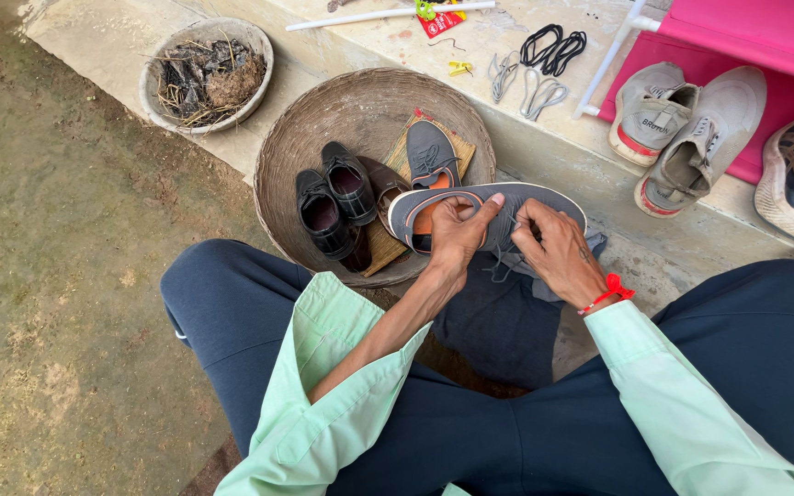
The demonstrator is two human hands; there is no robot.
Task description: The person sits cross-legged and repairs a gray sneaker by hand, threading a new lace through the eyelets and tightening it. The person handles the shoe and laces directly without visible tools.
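Grey, the shoe (pixel 498 207) lies crosswise just over the near rim of the basket (pixel 277 156), heel leftward, pinched at its heel end by the left hand (pixel 457 234), while the right hand (pixel 558 248) grips its laces mid-length.

Looks like an outdoor yard at someone's home, right by a worn concrete step (pixel 544 156) beside bare, packed earth ground (pixel 57 276). A round woven basket (pixel 291 152) holds several shoes, a shallow cement bowl of dry twigs and dirt (pixel 206 75) sits on the step, loose shoelaces (pixel 544 64) lie about, and a pink fabric shoe rack with white tube frame (pixel 746 32) holds worn sneakers.
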